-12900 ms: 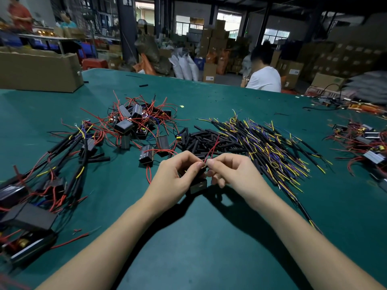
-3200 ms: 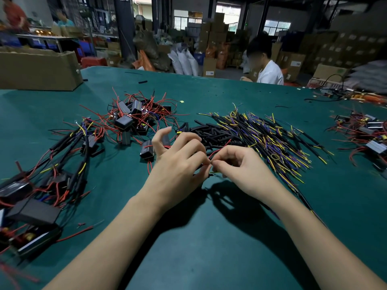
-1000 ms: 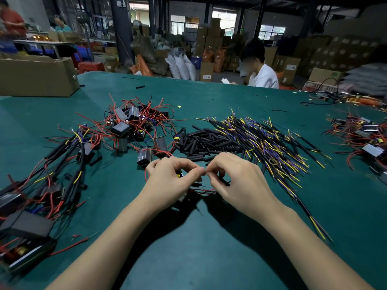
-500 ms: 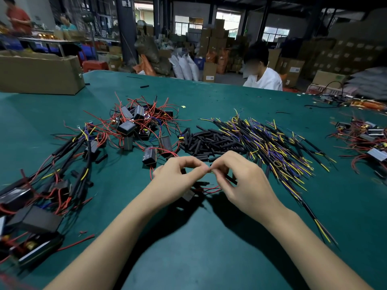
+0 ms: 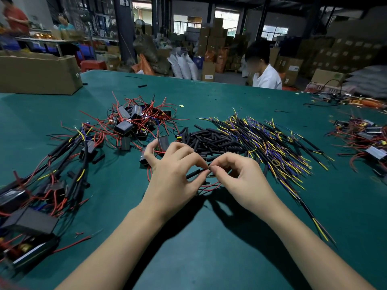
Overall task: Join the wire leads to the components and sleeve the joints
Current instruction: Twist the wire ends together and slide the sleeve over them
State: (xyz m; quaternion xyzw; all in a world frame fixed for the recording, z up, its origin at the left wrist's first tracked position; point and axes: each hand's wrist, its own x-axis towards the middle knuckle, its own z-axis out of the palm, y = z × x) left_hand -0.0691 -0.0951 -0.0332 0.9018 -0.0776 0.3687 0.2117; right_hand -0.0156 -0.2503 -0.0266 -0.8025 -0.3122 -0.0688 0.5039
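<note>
Over the green desk point(image 5: 209, 237), the left hand point(image 5: 173, 174) and right hand point(image 5: 240, 176) each pinch a thin wire end point(image 5: 209, 168), fingertips touching, beside black sleeves point(image 5: 211, 141).

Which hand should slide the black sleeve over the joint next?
Left, probably. The left hand already has the black sleeve at its fingers; the right hand pinches the wire ends at the joint.

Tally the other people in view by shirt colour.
Red shirt: 1
Teal shirt: 1
White shirt: 1
Total: 3
</note>
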